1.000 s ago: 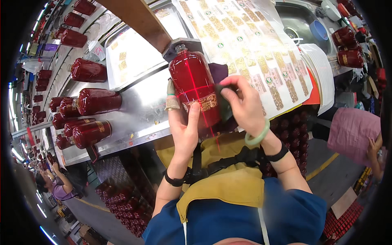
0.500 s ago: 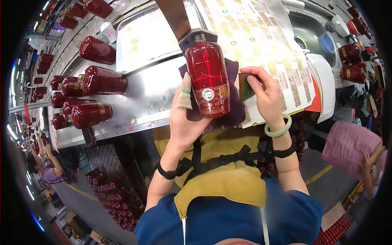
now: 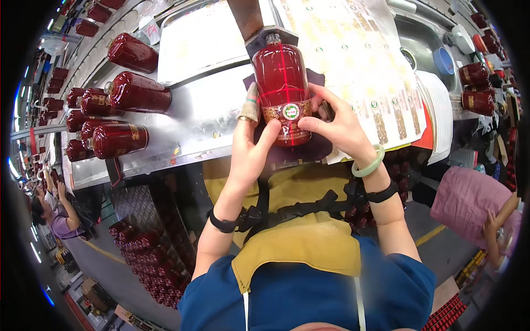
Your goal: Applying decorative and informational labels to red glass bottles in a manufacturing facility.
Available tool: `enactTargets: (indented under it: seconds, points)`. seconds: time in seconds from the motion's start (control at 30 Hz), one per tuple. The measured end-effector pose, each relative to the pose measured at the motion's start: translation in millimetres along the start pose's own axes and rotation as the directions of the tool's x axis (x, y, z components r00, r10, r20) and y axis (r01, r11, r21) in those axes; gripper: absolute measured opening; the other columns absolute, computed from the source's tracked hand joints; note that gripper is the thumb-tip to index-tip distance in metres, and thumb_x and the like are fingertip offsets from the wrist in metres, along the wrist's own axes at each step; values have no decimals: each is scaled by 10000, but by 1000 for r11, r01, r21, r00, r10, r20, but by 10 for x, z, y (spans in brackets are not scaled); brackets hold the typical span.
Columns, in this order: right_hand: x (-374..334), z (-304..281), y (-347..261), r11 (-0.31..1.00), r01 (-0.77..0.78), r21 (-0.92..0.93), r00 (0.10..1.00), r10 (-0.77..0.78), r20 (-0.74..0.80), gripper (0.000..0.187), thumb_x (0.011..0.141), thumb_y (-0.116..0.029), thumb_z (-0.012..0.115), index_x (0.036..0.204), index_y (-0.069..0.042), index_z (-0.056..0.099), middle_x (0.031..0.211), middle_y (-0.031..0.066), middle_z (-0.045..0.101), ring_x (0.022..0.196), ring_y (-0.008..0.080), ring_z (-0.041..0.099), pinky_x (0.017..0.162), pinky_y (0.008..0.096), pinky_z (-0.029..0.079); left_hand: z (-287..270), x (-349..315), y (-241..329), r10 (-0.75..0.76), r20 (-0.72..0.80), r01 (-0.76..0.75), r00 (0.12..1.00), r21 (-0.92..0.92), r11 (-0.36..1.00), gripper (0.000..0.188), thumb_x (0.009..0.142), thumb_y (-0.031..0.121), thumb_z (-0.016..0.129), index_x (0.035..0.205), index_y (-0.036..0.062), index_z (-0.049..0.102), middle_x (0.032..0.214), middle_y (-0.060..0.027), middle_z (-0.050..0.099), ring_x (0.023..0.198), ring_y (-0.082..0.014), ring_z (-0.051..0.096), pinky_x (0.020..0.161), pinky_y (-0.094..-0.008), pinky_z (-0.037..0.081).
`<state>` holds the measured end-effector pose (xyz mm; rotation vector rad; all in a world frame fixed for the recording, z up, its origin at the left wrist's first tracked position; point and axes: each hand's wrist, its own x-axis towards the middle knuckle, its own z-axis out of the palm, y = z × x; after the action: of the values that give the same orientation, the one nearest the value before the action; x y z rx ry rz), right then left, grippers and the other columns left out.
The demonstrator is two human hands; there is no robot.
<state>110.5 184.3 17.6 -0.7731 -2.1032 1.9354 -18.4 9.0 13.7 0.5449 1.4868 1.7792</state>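
Observation:
A dark red glass bottle (image 3: 280, 66) lies neck away from me on a dark cloth (image 3: 316, 78), its neck at a metal bracket (image 3: 270, 36). Thin red light lines cross its front. Near its base sits a gold label (image 3: 290, 112) with a round white and green emblem. My left hand (image 3: 251, 146) grips the bottle's left side, thumb at the label's edge and a cloth cover on one finger. My right hand (image 3: 343, 128) presses its thumb on the label's right part, fingers along that side. A dark flat piece (image 3: 328, 112) shows between its fingers, mostly hidden.
Several red bottles (image 3: 141, 91) lie at the left of the metal table (image 3: 199, 118). Sheets of gold labels (image 3: 353, 71) spread to the right, beside a sink (image 3: 422, 41) with a blue cup (image 3: 442, 59). A white tray (image 3: 204, 41) stands behind. Other people work at both sides.
My right hand has moved left from beside the bottle onto its label, with the dark flat piece still in it. My left thumb has come onto the label's left part.

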Motion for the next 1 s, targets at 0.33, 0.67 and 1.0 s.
enactTargets:
  seconds: [0.33,0.67,1.0]
  points:
    - [-9,4,-49,997,52,-59,999,-52,0,835,817,-326,893,1473,32,521,1006,26,546,974,134,531,909,281,456,-16,2,-40,23,20,-22,1000,-43,999,788,978,41,705,1615,-36,248,1595,-180,412,1460,-258,430,1221,-403,340]
    - [-210,70,-445,263,693,-671,559,-784,270,235,737,-94,706,968,-64,736,1041,45,702,1009,222,671,886,387,530,-192,-23,-140,46,34,-48,998,58,997,1031,1028,752,224,1634,-73,107,1656,-221,322,1545,-299,303,1277,-431,201]
    - [-316,54,-357,224,747,-627,498,-812,304,292,752,-116,719,1041,-120,764,1045,-12,739,893,162,677,776,324,529,-247,-104,-374,404,125,-418,906,404,814,1115,934,868,230,1636,3,238,1635,-264,353,1478,-363,404,1229,-477,267]
